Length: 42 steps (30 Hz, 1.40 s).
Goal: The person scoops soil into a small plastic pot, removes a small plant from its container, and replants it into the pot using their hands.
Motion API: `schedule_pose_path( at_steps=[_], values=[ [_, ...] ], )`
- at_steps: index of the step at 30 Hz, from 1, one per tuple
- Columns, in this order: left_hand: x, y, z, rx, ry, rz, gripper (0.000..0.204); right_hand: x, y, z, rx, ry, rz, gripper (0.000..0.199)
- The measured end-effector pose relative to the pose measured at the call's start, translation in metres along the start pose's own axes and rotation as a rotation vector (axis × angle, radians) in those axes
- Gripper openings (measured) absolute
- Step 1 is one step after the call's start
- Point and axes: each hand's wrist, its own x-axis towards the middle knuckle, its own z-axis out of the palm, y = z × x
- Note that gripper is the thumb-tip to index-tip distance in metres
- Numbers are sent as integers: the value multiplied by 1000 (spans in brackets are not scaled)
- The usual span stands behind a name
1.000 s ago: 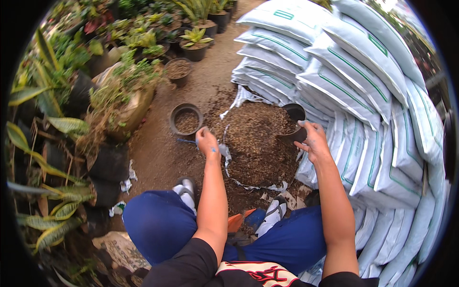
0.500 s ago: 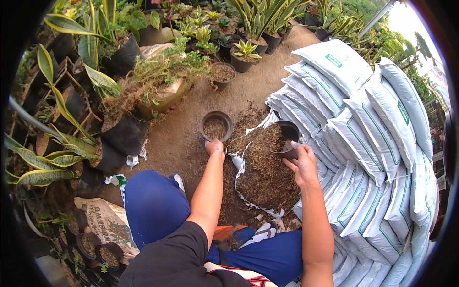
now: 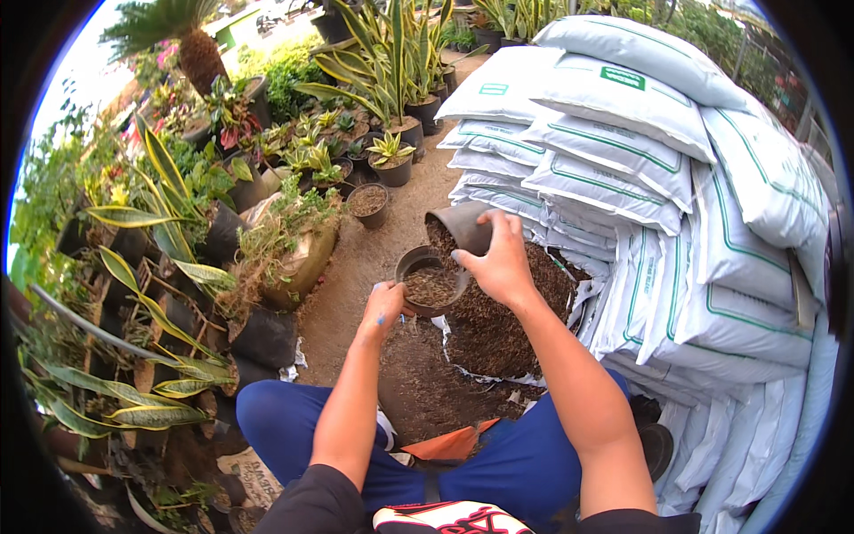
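Note:
My left hand point(image 3: 386, 304) grips the rim of a dark plastic plant pot point(image 3: 411, 261), which has brown potting mix point(image 3: 431, 287) inside. Above its right side, my right hand point(image 3: 503, 258) holds a second dark pot point(image 3: 469, 224) tipped on its side. The mouth of that pot faces left and down over the first one, with mix at its opening. Below and behind both pots, a heap of dark potting mix point(image 3: 503, 334) lies on a torn white sack point(image 3: 485, 377) on the ground between my legs and the sack stack.
White sacks with green lines point(image 3: 614, 133) are stacked high on the right. Potted snake plants point(image 3: 169, 258) crowd the left side. A small pot of mix point(image 3: 368, 205) and a potted succulent point(image 3: 390, 160) stand ahead on the dirt path. An orange piece point(image 3: 445, 442) lies near my legs.
My right hand has lifted its pot off the heap, now filled with mix, and tilted it over the left pot. The left pot has come nearer to it. My view has tilted up.

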Motion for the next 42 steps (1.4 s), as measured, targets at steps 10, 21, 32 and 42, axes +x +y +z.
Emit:
schedule_pose_path(
  at_steps=[10, 21, 32, 42],
  values=[
    [-59, 86, -32, 237, -318, -8, 31, -31, -35, -53, 75, -68, -165, 62],
    [-61, 101, 12, 96, -420, 22, 25, -38, -19, -83, -43, 73, -282, 65],
    [-64, 95, 34, -106, -377, 14, 26, -42, -25, -83, -120, 73, -271, 57],
    [-47, 79, 39, -93, -184, -56, 26, -32, -23, -72, -120, 130, -396, 55]
  ],
)
